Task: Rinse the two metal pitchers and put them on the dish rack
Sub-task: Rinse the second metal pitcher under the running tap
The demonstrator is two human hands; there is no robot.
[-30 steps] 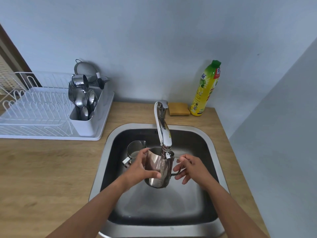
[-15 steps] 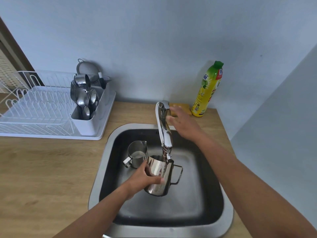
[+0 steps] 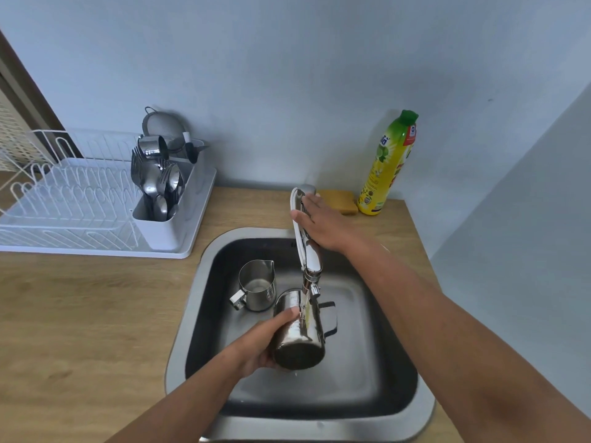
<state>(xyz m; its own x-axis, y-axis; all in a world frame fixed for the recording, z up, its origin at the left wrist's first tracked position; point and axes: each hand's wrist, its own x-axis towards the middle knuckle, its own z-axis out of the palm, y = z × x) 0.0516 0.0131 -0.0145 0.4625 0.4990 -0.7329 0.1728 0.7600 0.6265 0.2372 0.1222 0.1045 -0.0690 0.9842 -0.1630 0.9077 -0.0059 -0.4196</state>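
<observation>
Pitcher in your left hand [image 3: 256, 345]: larger pitcher [image 3: 300, 334] clasped in your grip, tilted under the faucet [image 3: 307, 247] spout, over the sink [image 3: 204, 282]
Right hand [image 3: 323, 223]: fingers spread flat on the faucet top
Second pitcher [image 3: 257, 284]: upright in the sink's back left part
Dish rack [image 3: 96, 203]: back left of the surface [image 3: 80, 314]

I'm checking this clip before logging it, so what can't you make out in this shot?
Head view only:
- Whether water runs into the held pitcher: too faint.
- Tap lever position: right hand covers it.
- Held pitcher's inside: its mouth faces away.
- Dish rack: left edge crops it.
</observation>
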